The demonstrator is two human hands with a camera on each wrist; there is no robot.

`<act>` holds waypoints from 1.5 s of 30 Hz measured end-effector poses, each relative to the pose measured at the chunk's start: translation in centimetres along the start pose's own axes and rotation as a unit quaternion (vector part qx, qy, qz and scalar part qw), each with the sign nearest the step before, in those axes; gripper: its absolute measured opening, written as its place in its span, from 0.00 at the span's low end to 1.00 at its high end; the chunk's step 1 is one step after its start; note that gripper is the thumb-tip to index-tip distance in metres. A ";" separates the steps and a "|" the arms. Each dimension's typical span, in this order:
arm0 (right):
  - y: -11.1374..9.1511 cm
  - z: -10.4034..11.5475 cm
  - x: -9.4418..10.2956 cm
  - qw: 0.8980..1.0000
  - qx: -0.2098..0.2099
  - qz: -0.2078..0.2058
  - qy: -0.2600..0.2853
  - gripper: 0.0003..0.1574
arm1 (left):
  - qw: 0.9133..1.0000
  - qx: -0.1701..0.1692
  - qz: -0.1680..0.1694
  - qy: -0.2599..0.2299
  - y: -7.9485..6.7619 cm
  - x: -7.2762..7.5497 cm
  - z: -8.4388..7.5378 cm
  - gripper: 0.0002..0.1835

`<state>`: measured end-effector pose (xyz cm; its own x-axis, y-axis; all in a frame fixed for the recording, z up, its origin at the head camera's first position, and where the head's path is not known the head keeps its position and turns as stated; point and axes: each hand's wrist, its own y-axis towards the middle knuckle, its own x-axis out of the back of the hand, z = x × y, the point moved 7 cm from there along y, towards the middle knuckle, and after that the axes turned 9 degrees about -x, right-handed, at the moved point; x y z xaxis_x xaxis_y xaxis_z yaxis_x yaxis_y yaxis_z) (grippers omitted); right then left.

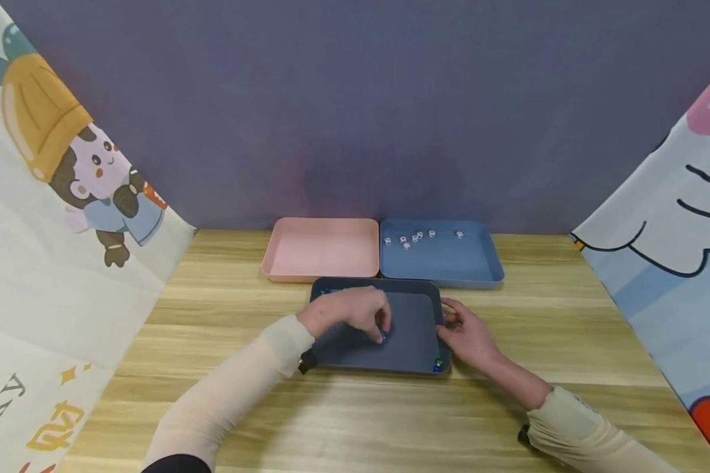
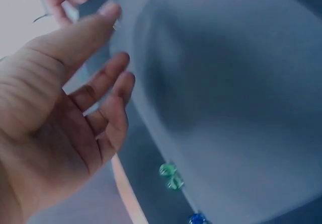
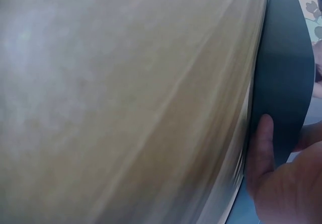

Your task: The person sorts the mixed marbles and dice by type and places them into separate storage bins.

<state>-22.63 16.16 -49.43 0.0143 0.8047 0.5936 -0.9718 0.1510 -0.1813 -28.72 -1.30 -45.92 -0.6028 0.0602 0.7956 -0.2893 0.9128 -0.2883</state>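
Note:
My left hand (image 1: pixel 361 309) reaches over the dark grey tray (image 1: pixel 411 309), thumb and fingertips pinching a small blue glass marble (image 1: pixel 384 336) low over its floor. In the left wrist view only a glint of it shows by the thumb tip; the other fingers are loosely bent. My right hand (image 1: pixel 469 336) holds the tray's right side, with a finger (image 3: pixel 263 138) against the outer wall and the thumb at the rim. Green marbles (image 2: pixel 171 176) and a blue marble (image 2: pixel 197 218) lie along one tray edge. A green marble (image 1: pixel 439 362) and a blue one sit in the near right corner.
Behind the dark tray stand a pink tray (image 1: pixel 325 246) on the left and a blue tray (image 1: pixel 467 263) on the right. Several white dice (image 1: pixel 406 246) lie in the blue tray. A dark cloth wall rises behind the wooden table (image 1: pixel 378 420), with printed cloths at both sides.

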 end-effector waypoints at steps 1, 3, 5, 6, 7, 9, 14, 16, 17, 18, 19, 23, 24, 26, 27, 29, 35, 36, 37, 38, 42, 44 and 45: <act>0.0 -0.1 0.0 1.000 0.001 0.000 0.001 0.36 | 1.000 -0.009 -0.010 -0.014 -0.1 0.3 -0.1 0.07; 0.1 -0.2 0.1 1.000 0.000 0.001 0.001 0.36 | 0.998 -0.034 -0.037 -0.044 -0.5 1.1 -0.2 0.08; 0.2 -0.3 0.1 1.000 -0.001 0.001 0.001 0.36 | 0.993 -0.057 -0.071 -0.075 -0.8 1.9 -0.1 0.11; 0.2 -0.3 0.1 1.000 -0.002 0.000 0.003 0.36 | 0.990 -0.067 -0.092 -0.088 -1.1 2.3 0.0 0.12; 0.2 -0.3 0.2 1.000 -0.002 0.001 0.003 0.36 | 0.985 -0.077 -0.114 -0.101 -1.3 2.7 0.1 0.13; 0.1 -0.3 0.3 1.000 0.001 0.000 0.005 0.36 | 0.974 -0.097 -0.160 -0.126 -2.0 3.5 0.2 0.13; 0.1 -0.1 0.4 1.000 0.008 -0.001 0.011 0.35 | 0.943 -0.121 -0.263 -0.163 -4.0 5.2 0.2 0.10; 0.1 -0.1 0.4 1.000 0.008 0.000 0.014 0.35 | 0.932 -0.117 -0.296 -0.173 -4.8 5.7 0.1 0.09; 0.1 -0.1 0.3 1.000 0.008 0.000 0.014 0.35 | 0.927 -0.114 -0.309 -0.177 -5.2 6.0 0.0 0.08; 0.2 -0.1 0.3 1.000 0.008 0.000 0.014 0.35 | 0.923 -0.112 -0.321 -0.183 -5.5 6.1 0.0 0.08; 0.2 -0.1 0.3 1.000 0.008 -0.001 0.013 0.35 | 0.919 -0.108 -0.330 -0.188 -5.8 6.3 0.0 0.08; 0.2 -0.1 0.2 1.000 0.003 -0.002 0.002 0.35 | 0.913 -0.093 -0.349 -0.188 -6.4 6.5 0.5 0.08; 0.2 -0.1 0.1 1.000 0.002 -0.003 0.000 0.35 | 0.913 -0.092 -0.353 -0.184 -6.5 6.6 0.6 0.08; 0.2 0.0 0.1 1.000 0.002 -0.002 -0.004 0.35 | 0.913 -0.089 -0.359 -0.174 -6.6 7.0 1.0 0.09; 0.2 0.0 0.0 1.000 0.002 -0.002 -0.004 0.35 | 0.912 -0.087 -0.363 -0.170 -6.7 7.2 1.1 0.09; 0.2 0.0 0.0 1.000 0.003 -0.002 -0.003 0.35 | 0.909 -0.087 -0.372 -0.169 -6.7 7.8 1.6 0.09; 0.2 0.0 -0.1 1.000 0.007 0.004 0.005 0.35 | 0.895 -0.071 -0.394 -0.199 -5.8 9.1 4.6 0.09; 0.2 -0.1 -0.1 1.000 0.008 0.005 0.003 0.35 | 0.891 -0.063 -0.398 -0.208 -5.5 9.1 5.4 0.10; 0.2 -0.1 -0.1 1.000 0.007 0.004 0.001 0.34 | 0.889 -0.055 -0.401 -0.216 -5.1 9.2 6.3 0.12; 0.2 -0.2 -0.1 1.000 0.005 0.003 -0.001 0.34 | 0.886 -0.045 -0.404 -0.223 -4.7 9.2 7.1 0.13; 0.3 -0.4 -0.1 1.000 0.003 0.001 -0.014 0.34 | 0.874 -0.011 -0.418 -0.247 -3.3 9.5 10.2 0.19; 0.4 -0.3 -0.1 1.000 0.004 0.000 -0.013 0.34 | 0.867 -0.003 -0.426 -0.257 -2.8 9.9 11.2 0.21; 0.4 -0.3 -0.1 1.000 0.006 0.000 -0.011 0.34 | 0.863 0.000 -0.432 -0.262 -2.5 10.2 11.6 0.21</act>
<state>-22.98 16.31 -49.80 0.0082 0.7914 0.6112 -0.9744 0.1437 -0.1730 -42.76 -7.66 -43.29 -0.4157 -0.8334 0.3643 -0.7990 0.5260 0.2915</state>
